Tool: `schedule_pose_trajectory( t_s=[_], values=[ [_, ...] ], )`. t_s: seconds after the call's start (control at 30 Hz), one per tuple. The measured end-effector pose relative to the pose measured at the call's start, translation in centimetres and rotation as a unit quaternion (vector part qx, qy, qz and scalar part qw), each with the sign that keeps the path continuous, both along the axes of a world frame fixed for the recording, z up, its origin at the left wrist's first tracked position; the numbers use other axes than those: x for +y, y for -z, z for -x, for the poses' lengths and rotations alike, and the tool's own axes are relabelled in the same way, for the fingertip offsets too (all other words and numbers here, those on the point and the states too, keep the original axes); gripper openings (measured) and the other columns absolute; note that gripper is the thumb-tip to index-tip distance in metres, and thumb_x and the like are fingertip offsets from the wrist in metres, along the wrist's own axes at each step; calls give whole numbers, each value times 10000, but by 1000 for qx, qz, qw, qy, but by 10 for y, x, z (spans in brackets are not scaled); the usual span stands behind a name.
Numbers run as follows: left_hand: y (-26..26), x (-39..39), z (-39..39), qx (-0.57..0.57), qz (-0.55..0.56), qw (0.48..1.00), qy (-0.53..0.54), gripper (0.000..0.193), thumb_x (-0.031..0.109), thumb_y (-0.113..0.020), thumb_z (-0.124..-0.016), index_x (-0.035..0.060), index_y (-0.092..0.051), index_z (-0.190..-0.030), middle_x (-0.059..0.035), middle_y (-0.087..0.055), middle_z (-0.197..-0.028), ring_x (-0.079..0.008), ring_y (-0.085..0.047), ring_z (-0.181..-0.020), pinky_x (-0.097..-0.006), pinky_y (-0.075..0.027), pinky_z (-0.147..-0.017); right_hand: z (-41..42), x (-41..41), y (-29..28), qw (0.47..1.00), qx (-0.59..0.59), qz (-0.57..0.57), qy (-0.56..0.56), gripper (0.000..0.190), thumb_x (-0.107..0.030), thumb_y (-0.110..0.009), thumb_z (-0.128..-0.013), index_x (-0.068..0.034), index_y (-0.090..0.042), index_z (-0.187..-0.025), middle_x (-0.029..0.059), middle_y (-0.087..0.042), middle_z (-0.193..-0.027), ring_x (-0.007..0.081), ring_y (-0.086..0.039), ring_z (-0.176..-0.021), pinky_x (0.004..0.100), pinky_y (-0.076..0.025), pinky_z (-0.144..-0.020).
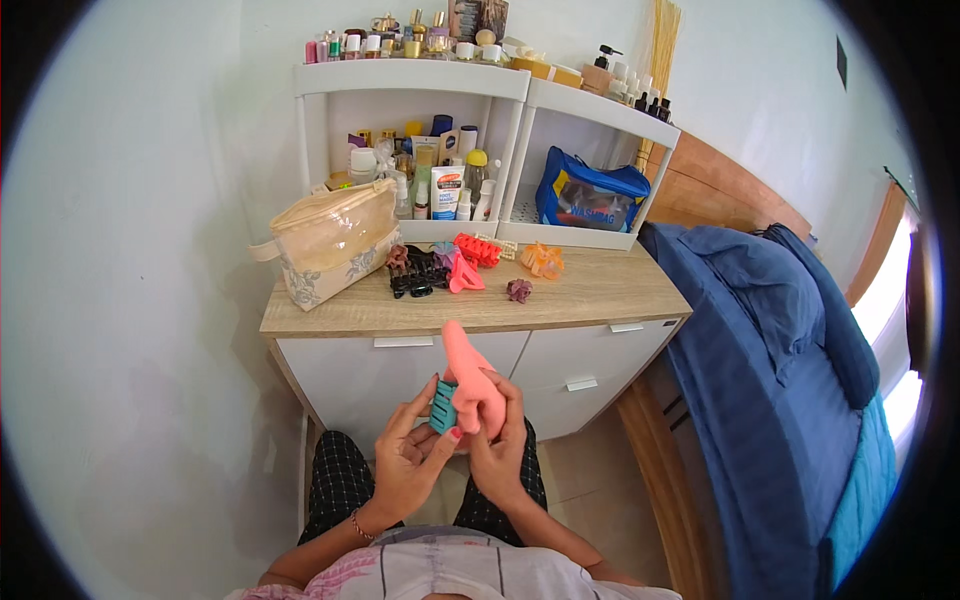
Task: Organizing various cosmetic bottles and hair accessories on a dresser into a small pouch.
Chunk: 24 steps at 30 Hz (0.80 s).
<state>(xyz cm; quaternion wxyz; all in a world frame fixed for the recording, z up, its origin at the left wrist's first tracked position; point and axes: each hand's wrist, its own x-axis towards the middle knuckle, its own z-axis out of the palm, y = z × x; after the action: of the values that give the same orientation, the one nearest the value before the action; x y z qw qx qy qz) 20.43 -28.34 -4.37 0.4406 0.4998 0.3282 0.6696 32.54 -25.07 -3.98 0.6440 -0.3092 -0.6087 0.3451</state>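
Observation:
Between the thumb and fingers of my left hand (411,450) is a teal hair claw clip (443,407). My right hand (501,450) grips a bunched coral-pink cloth (480,382), one end of which sticks up towards the dresser. Cloth and clip touch in front of my lap. Beyond my hands, on the wood-grain dresser top (360,315), lies a group of hair clips: black claw clips (412,279), a bright pink one (466,276) and a red one (478,250). An orange flower-shaped clip (543,260) and a small mauve flower clip (519,290) lie apart to the right.
A clear-and-beige zip pouch (337,232) stands at the dresser's left. Behind are two white shelf units (412,73) loaded with bottles and tubes; the right one holds a blue wash bag (592,191). A bed with blue bedding (765,420) is at right, a wall (150,300) at left.

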Motion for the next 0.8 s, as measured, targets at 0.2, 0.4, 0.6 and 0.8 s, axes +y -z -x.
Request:
schedule_pose_trajectory(
  t_s=[0.2, 0.4, 0.6, 0.8],
  values=[
    [-1, -3, -3, 24, -22, 999, 39, 602, -46, -606, -926, -7, -361, -1475, -65, -494, -1200, -199, -621, -1110, -286, -523, -967, -16, 20, 2, 965, 194, 165, -68, 355, -111, -365, -1021, -30, -413, -1363, 87, -601, -1122, 113, -620, -862, 255, -539, -680],
    [-12, 2, 0, -156, 73, 983, 71, 571, 38, -569, -984, 27, -330, -1503, -89, -540, -1235, -180, -587, -1163, -315, -512, -967, -36, 18, 15, 947, 229, 195, -108, 380, -149, -377, -1035, -67, -357, -1405, 63, -591, -913, 125, -584, -675, 288, -526, -527],
    [10, 9, 10, -55, 85, 989, 104, 541, 142, -530, -1027, 11, -326, -1510, -96, -544, -1370, -138, -549, -1194, -320, -451, -1027, -15, -3, 10, 969, 149, 135, -143, 549, -5, -573, -895, -64, -381, -1406, 52, -531, -1231, 87, -562, -1022, 210, -497, -775],
    [7, 4, 10, -75, 119, 972, 188, 530, 103, -541, -1019, 6, -346, -1501, -89, -586, -1312, -131, -559, -1164, -320, -431, -1038, -9, 8, 11, 989, 139, 47, -29, 407, -55, -532, -937, -45, -440, -1334, 51, -532, -1214, 94, -548, -1051, 235, -477, -869]
  ],
)
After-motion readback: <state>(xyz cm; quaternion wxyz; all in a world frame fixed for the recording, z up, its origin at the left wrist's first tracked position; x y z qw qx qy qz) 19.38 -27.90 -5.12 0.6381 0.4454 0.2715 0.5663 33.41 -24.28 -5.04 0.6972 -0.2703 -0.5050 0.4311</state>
